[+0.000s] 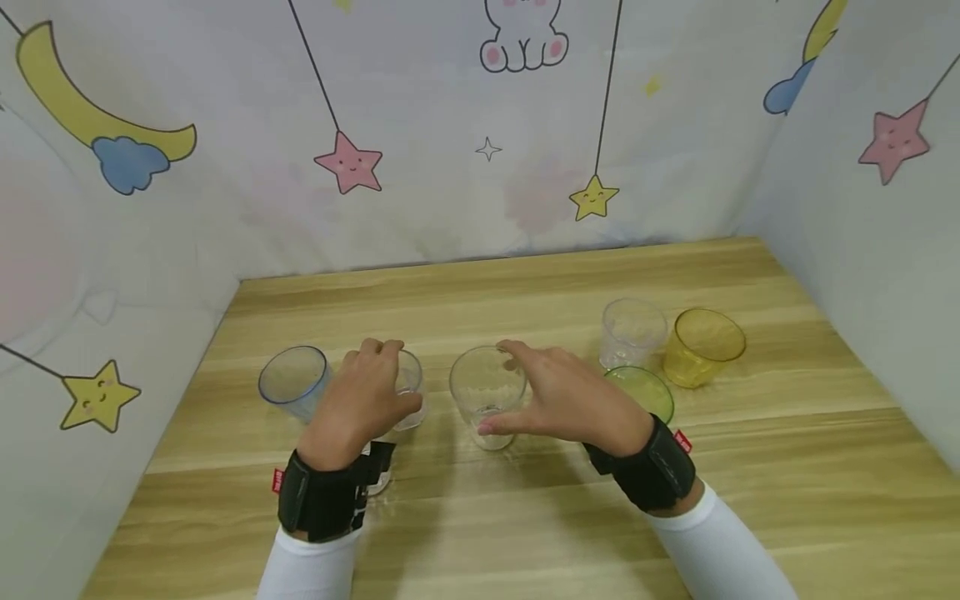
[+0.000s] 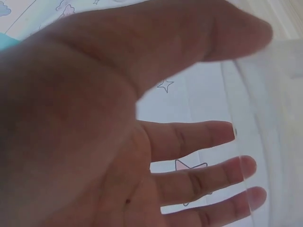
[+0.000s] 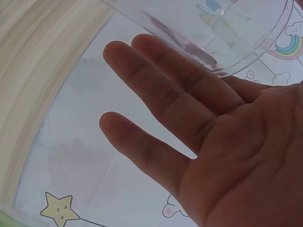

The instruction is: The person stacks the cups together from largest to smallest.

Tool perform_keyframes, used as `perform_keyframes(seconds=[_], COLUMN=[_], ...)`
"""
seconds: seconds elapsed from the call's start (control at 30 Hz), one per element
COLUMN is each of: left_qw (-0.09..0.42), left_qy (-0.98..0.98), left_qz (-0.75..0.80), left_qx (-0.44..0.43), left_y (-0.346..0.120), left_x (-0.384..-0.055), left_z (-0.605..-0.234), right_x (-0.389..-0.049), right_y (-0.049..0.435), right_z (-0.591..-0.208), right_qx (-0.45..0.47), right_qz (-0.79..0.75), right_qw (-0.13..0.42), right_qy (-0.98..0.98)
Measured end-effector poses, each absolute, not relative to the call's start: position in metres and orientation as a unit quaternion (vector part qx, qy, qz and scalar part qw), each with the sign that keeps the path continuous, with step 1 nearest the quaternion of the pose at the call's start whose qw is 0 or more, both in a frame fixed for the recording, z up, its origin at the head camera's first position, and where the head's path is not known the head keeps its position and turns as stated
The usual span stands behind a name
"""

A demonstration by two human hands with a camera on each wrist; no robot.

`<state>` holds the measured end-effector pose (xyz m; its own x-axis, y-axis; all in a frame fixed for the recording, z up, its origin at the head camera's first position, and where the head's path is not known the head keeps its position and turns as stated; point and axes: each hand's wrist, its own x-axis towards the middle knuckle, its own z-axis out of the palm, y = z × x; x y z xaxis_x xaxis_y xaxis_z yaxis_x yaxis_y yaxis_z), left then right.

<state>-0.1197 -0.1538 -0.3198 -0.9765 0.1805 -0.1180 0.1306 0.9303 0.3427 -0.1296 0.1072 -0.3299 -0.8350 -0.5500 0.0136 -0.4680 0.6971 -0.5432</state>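
In the head view my left hand (image 1: pixel 363 400) spans a small clear cup (image 1: pixel 409 408), thumb on the near side and fingers on the far side. Its fingertips meet the clear wall (image 2: pixel 279 132) in the left wrist view. My right hand (image 1: pixel 566 392) holds a larger clear cup (image 1: pixel 487 387) between thumb and index finger. The other right fingers (image 3: pixel 165 101) stretch out beside that cup (image 3: pixel 189 33) in the right wrist view. Whether the larger cup's base touches the table cannot be told. The two cups stand apart, side by side.
A blue cup (image 1: pixel 292 375) stands left of my left hand. Behind my right wrist are a green cup (image 1: pixel 645 392), a clear cup (image 1: pixel 632 329) and a yellow cup (image 1: pixel 701 350). A clear rim (image 1: pixel 381 483) shows partly beneath the left wristband. Printed cloth walls enclose the wooden table (image 1: pixel 487 533).
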Motion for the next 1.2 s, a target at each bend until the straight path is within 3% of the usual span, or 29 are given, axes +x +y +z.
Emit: perform_keyframes(seconds=[1.2], left_qw=[-0.216], left_qy=[0.933], left_qz=[0.256], left_qx=[0.133], left_y=[-0.159], left_x=[-0.110], left_z=[-0.297], right_x=[-0.131], right_y=[0.109], right_z=[-0.332], right_qx=[-0.277], right_qz=[-0.274], right_qw=[0.081], right_qy=[0.917])
